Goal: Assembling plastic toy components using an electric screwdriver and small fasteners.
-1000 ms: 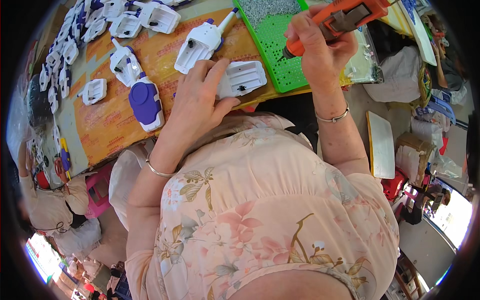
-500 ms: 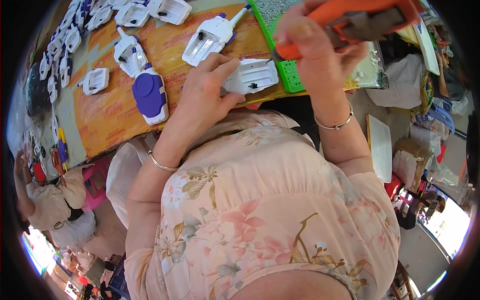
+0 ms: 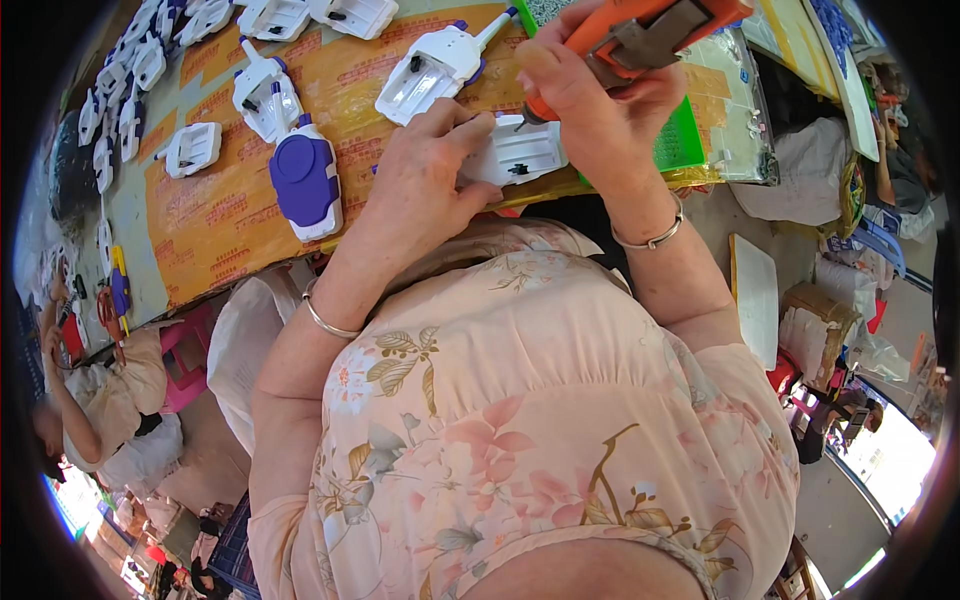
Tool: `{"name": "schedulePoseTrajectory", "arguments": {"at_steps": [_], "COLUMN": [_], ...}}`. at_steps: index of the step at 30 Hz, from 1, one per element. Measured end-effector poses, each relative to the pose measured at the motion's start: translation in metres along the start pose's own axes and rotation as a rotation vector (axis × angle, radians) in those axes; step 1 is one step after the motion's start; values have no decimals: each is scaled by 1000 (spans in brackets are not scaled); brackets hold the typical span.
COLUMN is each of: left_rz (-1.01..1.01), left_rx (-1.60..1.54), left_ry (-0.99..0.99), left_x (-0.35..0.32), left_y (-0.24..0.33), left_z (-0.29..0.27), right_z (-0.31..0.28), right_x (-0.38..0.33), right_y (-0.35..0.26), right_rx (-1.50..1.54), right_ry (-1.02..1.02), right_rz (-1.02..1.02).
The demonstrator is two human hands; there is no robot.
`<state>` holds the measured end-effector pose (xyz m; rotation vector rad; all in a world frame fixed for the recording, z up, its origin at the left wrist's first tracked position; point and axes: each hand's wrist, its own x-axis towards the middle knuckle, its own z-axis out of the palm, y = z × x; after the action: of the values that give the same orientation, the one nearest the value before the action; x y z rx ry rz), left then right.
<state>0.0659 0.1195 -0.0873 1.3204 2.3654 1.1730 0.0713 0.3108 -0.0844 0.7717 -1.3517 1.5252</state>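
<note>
My left hand (image 3: 425,175) is closed on the left end of a white toy walkie-talkie shell (image 3: 540,150), held at the table's front edge. The shell's hollow side faces up, with a small black part inside. In my right hand (image 3: 605,115) is an orange electric screwdriver (image 3: 640,40), gripped around its body. Its thin bit points down over the shell; whether it touches a screw I cannot tell. Just behind my left hand lies a white-and-purple walkie-talkie (image 3: 425,75), open side up. Left of that hand rests a purple-faced walkie-talkie (image 3: 303,180).
More open white shells (image 3: 270,100) lie to the left, one of them a small shell (image 3: 192,150). Several are piled at the far left. A green plastic basket (image 3: 683,140) stands behind my right wrist. Another person (image 3: 110,390) sits at the table's left side.
My right hand and the screwdriver have moved left and slightly toward me, bringing the bit further left over the shell. My left hand keeps its hold on the shell. The view has shifted slightly.
</note>
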Motion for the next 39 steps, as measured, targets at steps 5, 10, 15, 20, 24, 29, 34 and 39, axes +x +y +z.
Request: {"name": "schedulePoseTrajectory", "arguments": {"at_steps": [5, 10, 15, 20, 24, 29, 34, 39], "left_rz": [-15, -4, -38, -15, 10, -12, -11, -9], "left_rx": [4, 12, 69, 119, 136, 106, 102, 107], "left_ry": [7, 5, 17, 27, 3, -19, -16, -12], "left_x": [-3, -2, -4, -4, 3, 5, 4, 3], "left_y": [-3, -2, -2, 6, 2, 2, -1, 0], "left_z": [0, 0, 1, 1, 2, 0, 1, 1], "right_z": [25, 27, 19, -21, -47, -45, -47, -40], "right_x": [7, 12, 14, 42, 31, 24, 15, 20], "right_y": [-37, -42, -48, -63, -49, -53, -47, -55], "right_rx": [-169, -244, -137, -309, -423, -321, -335, -322], "right_ry": [130, 133, 292, 318, 376, 410, 457, 449], "right_rz": [360, 610, 790, 478, 557, 599, 622, 674]}}
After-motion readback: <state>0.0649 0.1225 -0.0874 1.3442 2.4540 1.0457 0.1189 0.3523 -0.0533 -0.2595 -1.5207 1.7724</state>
